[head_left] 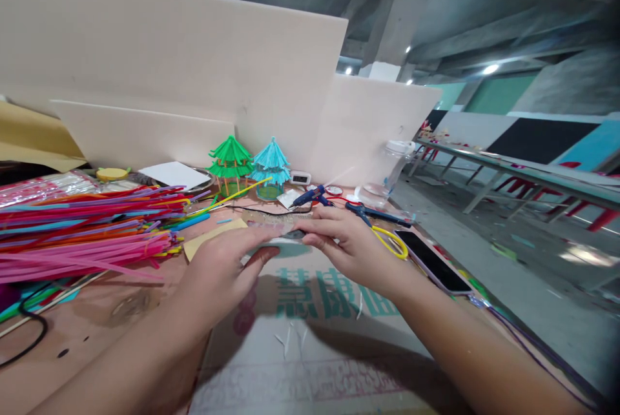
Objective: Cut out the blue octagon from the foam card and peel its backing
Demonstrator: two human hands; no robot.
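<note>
Above a printed cardboard sheet [247, 357], both hands meet at a thin, flat, pale piece [287, 244] with a dark patch on its top. Its exact kind does not show, as fingers cover much of it. My left hand [223, 259] is closed on its left side, thumb below and fingers above. On the other side, my right hand [346, 241] pinches the edge near the dark patch. Thin white scraps [289, 341] lie on the cardboard below. Just beyond stand a green [231, 170] and a light blue [272, 166] small pavilion model.
Colourful pipe cleaners [92, 228] are heaped at left. Behind the hands lies a blue glue gun [309, 197]. A dark-handled tool [382, 213], a yellow loop [398, 247] and a phone [433, 261] lie at right, near the table edge. A clear plastic jug [385, 176] stands beyond.
</note>
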